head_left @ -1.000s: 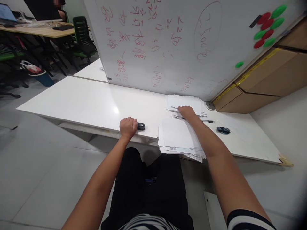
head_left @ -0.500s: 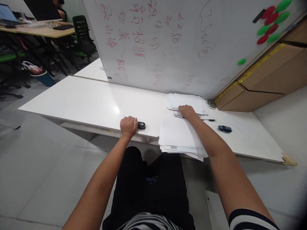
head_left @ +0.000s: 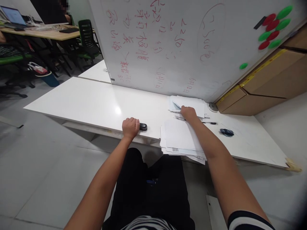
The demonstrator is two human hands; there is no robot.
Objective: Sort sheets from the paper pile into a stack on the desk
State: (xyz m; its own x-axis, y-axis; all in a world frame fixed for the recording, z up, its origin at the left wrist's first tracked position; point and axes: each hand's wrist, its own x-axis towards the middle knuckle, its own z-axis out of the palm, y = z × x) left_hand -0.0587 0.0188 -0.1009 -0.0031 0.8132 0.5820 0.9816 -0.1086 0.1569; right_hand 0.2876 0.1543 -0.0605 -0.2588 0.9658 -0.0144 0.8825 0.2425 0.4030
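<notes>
My left hand point(head_left: 130, 127) is closed round a small black stapler point(head_left: 143, 126) that rests near the front edge of the low white table point(head_left: 91, 102). My right hand point(head_left: 188, 113) reaches to the far stack of white papers point(head_left: 192, 103) by the whiteboard, and its fingers pinch the top sheets, which lift slightly at the left. A nearer stack of papers point(head_left: 178, 139) lies under my right forearm and overhangs the table's front edge.
A whiteboard point(head_left: 168, 41) with red writing and red and green magnets stands behind the table. A black pen point(head_left: 209, 123) and a dark clip point(head_left: 226, 132) lie right of the papers. Cardboard boxes point(head_left: 271, 80) stand at right. Desks, chairs and a person are at far left.
My right hand has taken hold of sheets on the far stack, and their left edge has risen. My left hand stays on the stapler. The view shifted slightly.
</notes>
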